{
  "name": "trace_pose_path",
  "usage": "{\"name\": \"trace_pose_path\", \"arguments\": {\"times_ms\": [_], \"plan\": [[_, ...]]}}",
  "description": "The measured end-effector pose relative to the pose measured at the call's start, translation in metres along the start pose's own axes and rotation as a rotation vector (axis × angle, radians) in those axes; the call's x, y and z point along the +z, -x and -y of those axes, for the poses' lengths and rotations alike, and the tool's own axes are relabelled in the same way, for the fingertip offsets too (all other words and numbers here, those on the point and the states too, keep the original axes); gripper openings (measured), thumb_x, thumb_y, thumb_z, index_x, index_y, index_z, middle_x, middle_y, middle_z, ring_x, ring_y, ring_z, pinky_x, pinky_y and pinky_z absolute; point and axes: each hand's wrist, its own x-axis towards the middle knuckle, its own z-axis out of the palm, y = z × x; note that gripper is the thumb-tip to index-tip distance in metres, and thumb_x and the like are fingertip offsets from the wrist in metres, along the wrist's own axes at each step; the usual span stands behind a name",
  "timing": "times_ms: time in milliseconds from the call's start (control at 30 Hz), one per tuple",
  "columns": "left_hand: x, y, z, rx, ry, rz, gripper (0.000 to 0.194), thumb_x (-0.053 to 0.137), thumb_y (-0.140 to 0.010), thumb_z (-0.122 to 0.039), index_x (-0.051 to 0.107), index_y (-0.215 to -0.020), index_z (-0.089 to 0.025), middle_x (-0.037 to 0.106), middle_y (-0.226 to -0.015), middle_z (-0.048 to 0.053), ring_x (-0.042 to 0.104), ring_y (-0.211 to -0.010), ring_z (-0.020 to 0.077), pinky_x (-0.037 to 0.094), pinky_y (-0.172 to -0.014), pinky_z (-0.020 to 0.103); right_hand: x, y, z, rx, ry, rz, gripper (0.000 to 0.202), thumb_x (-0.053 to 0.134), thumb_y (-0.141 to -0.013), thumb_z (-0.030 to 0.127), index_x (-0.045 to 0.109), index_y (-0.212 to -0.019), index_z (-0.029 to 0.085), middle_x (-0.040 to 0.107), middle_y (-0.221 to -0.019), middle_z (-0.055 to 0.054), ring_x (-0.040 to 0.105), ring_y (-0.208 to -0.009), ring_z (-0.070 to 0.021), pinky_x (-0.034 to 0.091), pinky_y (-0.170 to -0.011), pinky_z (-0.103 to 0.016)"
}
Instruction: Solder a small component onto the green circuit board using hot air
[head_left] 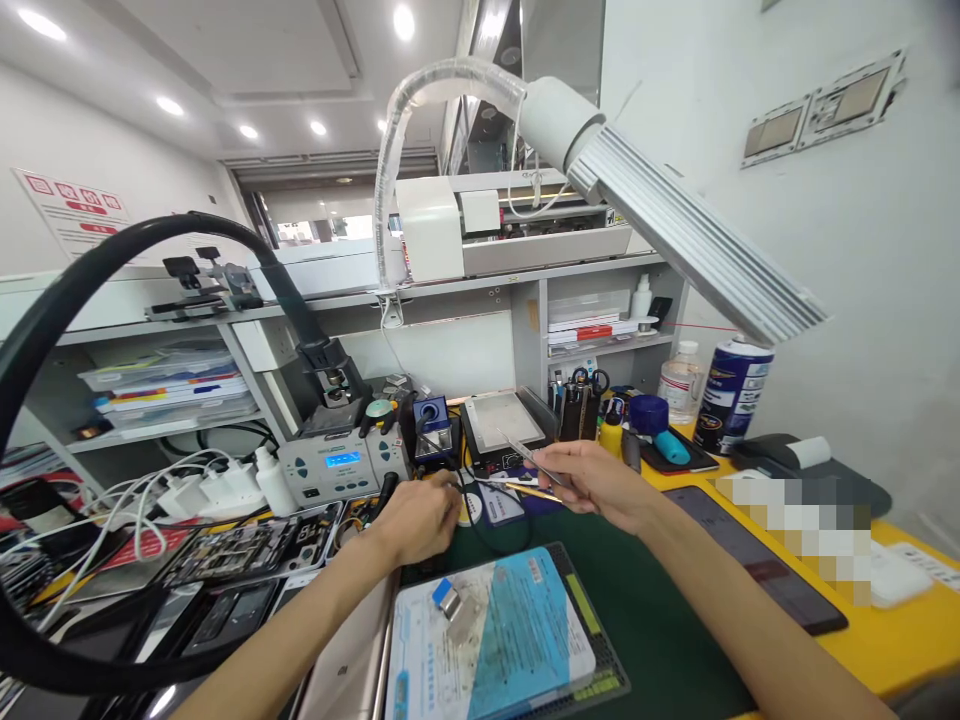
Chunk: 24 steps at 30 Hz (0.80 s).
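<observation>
My right hand (pixel 589 482) grips a pair of silver tweezers (pixel 528 456) between thumb and fingers, with the tips pointing up and to the left. Just below them is a thin yellow stick-like tool (pixel 531 491); whether the hand touches it I cannot tell. My left hand (pixel 421 520) is curled, back toward me, beside the soldering station; whatever its fingers hold is hidden. In front of the hands lies a blue and white work pad (pixel 517 640) bearing a small metallic piece with a blue end (pixel 445 597).
A hot-air station (pixel 343 468) with a lit display stands behind my left hand. Opened phones and circuit boards (pixel 232 550) crowd the left. A lamp (pixel 697 230) hangs overhead. At right are a spray can (pixel 731 395), a clear bottle (pixel 681 385) and a large dark phone (pixel 757 560).
</observation>
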Motion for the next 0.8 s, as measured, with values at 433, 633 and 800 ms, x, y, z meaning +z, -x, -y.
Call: {"name": "trace_pose_path", "arguments": {"times_ms": [433, 633, 800], "plan": [[-0.007, -0.062, -0.020, -0.420, 0.266, 0.046, 0.036, 0.065, -0.095, -0.035, 0.061, -0.125, -0.016, 0.064, -0.126, 0.011, 0.065, -0.109, 0.0245, 0.057, -0.091, 0.045, 0.001, -0.001, -0.001, 0.019, 0.035, -0.026, 0.023, 0.061, -0.102, 0.034, 0.064, -0.091, 0.014, 0.059, -0.069, 0.006, 0.043, -0.041, -0.0037, 0.034, -0.035, -0.015], [-0.011, -0.042, -0.009, -0.511, 0.656, -0.091, 0.033, 0.064, -0.096, -0.035, 0.062, -0.123, -0.018, 0.064, -0.127, 0.010, 0.064, -0.110, 0.0243, 0.056, -0.092, 0.046, 0.000, 0.000, 0.001, 0.018, 0.023, -0.031, 0.024, 0.061, -0.102, 0.033, 0.064, -0.089, 0.014, 0.057, -0.067, 0.007, 0.043, -0.041, -0.0040, 0.033, -0.035, -0.015], [-0.017, 0.019, 0.012, -0.566, 1.204, -0.256, 0.028, 0.063, -0.096, -0.037, 0.065, -0.112, -0.014, 0.068, -0.110, 0.006, 0.067, -0.092, 0.0195, 0.058, -0.079, 0.037, 0.004, 0.005, 0.004, 0.012, -0.028, -0.006, 0.030, 0.067, -0.096, 0.039, 0.064, -0.081, 0.014, 0.056, -0.064, 0.006, 0.037, -0.041, -0.0036, 0.024, -0.035, -0.016]]}}
